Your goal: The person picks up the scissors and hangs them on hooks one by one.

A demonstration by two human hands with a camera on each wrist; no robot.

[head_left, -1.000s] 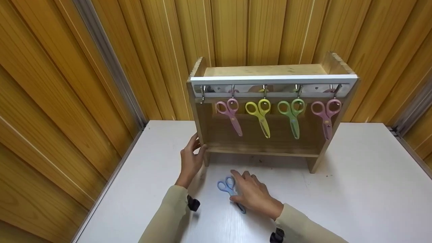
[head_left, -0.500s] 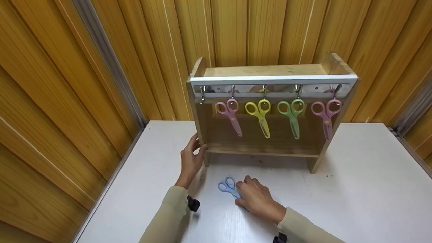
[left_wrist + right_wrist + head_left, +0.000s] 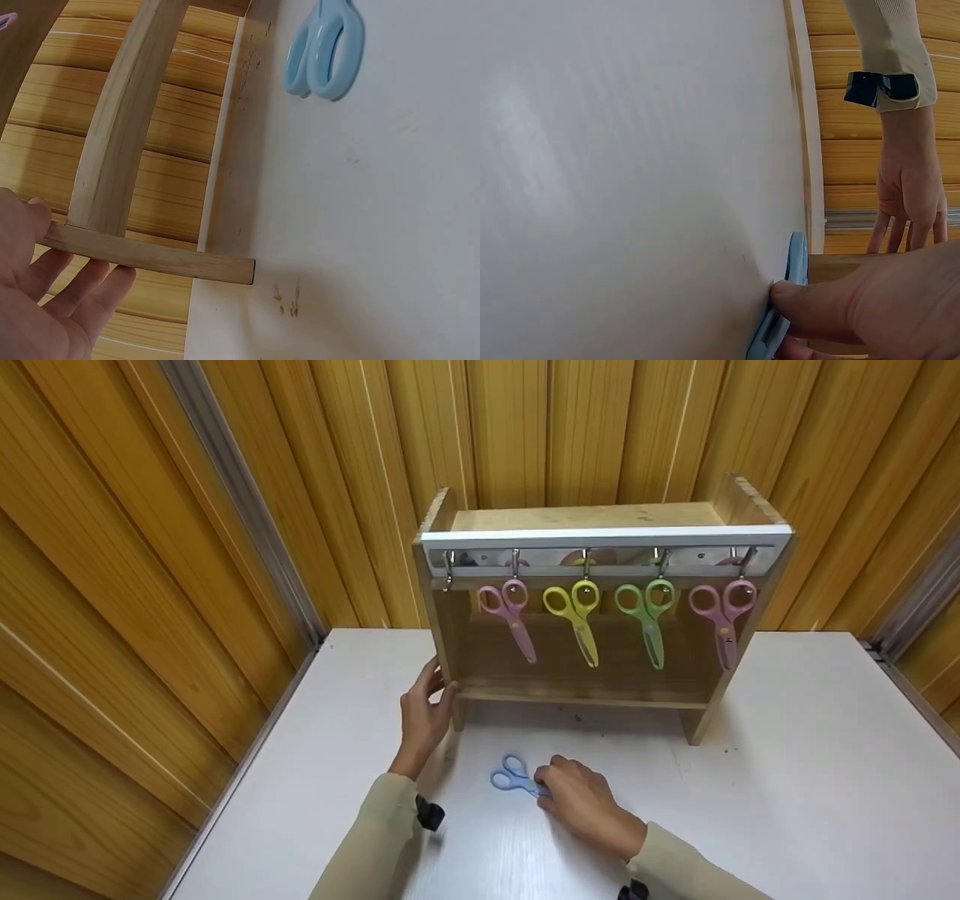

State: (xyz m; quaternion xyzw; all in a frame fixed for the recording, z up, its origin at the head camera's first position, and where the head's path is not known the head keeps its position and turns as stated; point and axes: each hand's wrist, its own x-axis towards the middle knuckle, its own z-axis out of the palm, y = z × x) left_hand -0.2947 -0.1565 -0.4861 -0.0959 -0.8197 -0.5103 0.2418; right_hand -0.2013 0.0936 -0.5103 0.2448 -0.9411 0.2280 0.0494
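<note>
A pair of light blue scissors [image 3: 528, 784] is in my right hand [image 3: 591, 805], which pinches it at the blade end between thumb and fingers, close over the white table. The two ring handles point to the left, and most of the blades are hidden by the fingers. My left hand [image 3: 424, 726] grips the left side panel of a wooden rack [image 3: 581, 701], thumb in front and fingers behind. Its hold on the panel also shows in the left wrist view. Along the rack's front hang pink scissors [image 3: 517, 626], yellow scissors [image 3: 584, 634], green scissors [image 3: 653, 637] and more pink scissors [image 3: 725, 630].
A metal rail [image 3: 540, 540] with several hooks runs across the rack's top front, and a hook [image 3: 449, 574] sits at its far left end. Under it all is a white table [image 3: 795, 795]. Wood-panelled walls [image 3: 510, 435] stand behind and at the sides.
My right hand has closed its fingers on the blue scissors' blades and shifted slightly right. The scissors have turned so the handles point more to the left. My left hand stays on the rack.
</note>
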